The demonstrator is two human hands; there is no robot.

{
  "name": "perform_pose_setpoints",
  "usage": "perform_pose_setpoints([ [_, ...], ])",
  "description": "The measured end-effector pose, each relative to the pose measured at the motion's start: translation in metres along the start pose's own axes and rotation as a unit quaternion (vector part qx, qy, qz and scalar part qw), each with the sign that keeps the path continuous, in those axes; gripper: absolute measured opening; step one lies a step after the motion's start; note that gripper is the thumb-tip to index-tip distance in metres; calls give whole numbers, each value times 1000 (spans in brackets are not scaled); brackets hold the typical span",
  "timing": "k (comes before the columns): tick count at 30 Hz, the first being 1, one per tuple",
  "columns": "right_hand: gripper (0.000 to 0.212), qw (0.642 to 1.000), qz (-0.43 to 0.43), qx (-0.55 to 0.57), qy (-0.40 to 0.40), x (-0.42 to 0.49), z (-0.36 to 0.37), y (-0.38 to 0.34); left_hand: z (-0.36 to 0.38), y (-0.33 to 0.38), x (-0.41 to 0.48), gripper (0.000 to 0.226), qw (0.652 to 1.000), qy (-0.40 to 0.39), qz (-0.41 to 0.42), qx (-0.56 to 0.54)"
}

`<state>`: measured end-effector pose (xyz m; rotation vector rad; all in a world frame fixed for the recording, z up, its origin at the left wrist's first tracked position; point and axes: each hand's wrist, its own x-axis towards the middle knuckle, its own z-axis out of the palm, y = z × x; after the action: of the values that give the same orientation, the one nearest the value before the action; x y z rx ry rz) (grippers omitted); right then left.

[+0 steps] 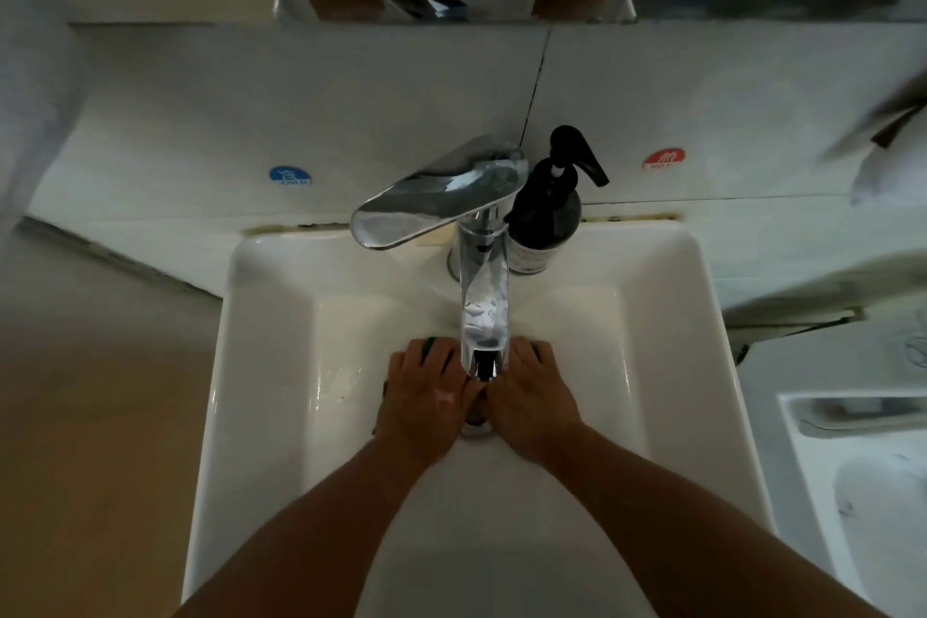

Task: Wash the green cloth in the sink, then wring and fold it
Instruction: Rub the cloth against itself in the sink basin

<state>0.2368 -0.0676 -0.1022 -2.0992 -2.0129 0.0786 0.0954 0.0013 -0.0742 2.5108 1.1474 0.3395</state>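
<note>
Our white sink
We see a tap and black pump bottle on its ledge, green cloth in the basin.

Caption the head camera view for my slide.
Left hand and right hand press a green cloth against the white sink floor under the chrome faucet.

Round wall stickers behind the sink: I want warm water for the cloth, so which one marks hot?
The red round sticker, right of the chrome tap, reads HOT; the blue round sticker, left of it, reads COLD.

Two hands, one cloth, one tap
</note>
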Motion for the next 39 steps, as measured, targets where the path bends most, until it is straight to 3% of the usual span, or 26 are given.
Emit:
perform_pose_setpoints([
  [2, 26, 999, 14, 29, -29, 15, -12, 2, -17, 1, 17, 26, 993, -67, -52, -83],
  [4, 26, 995, 32, 95, -22, 22, -26, 4, -24, -4, 26, 27, 986, -100, -101, -91],
  [7, 17, 977, 44, 205, -47, 10, -38, 4, -21, -9, 15, 37, 997, 0, 14, -72],
  [8, 25, 977, 44, 195, -70, 0, -36, 2, -16, -13, 3, 40, 995, 23, 51, -83],
  [10, 48, 988, 39, 99, -111, -28, -25, 0, 1, -26, -25, 40, 994, -8, 81, -68],
  [14, 74, 983, 51, 27, -173, -57, -12, -13, 18, -25, -58, 55, 997, -39, 53, 26],
  [19, 40, 998, 18, 43, -41, -34, 9, -15, 36, -1, -38, 48, 997, 55, 41, 18],
  [22, 20, 999, 13, 29, -26, -8, 1, -2, 31, -5, -19, 37, 996, 74, 37, 30],
  [25, 24, 995, 7, 37, -96, 12, -11, 3, 6, -7, 3, 12, 994, 74, 81, 2],
  [28, 35, 991, 2, 49, -127, 12, -22, 1, -8, -8, 9, 31, 984, 126, 118, 47],
  [30, 45, 990, 9, 54, -129, -4, -26, -4, 1, -17, -8, 35, 982, 138, 124, 22],
  [32, 57, 991, 9, 34, -128, -31, -27, -4, 10, -31, -35, 34, 992, 83, 93, -28],
  [35, 80, 991, 18, 34, -128, -69, -24, -7, 11, -37, -63, 48, 995, -10, 98, 28],
  [39, 79, 985, 31, 33, -165, -52, -17, -18, 14, -25, -52, 58, 991, -73, 101, 44],
])
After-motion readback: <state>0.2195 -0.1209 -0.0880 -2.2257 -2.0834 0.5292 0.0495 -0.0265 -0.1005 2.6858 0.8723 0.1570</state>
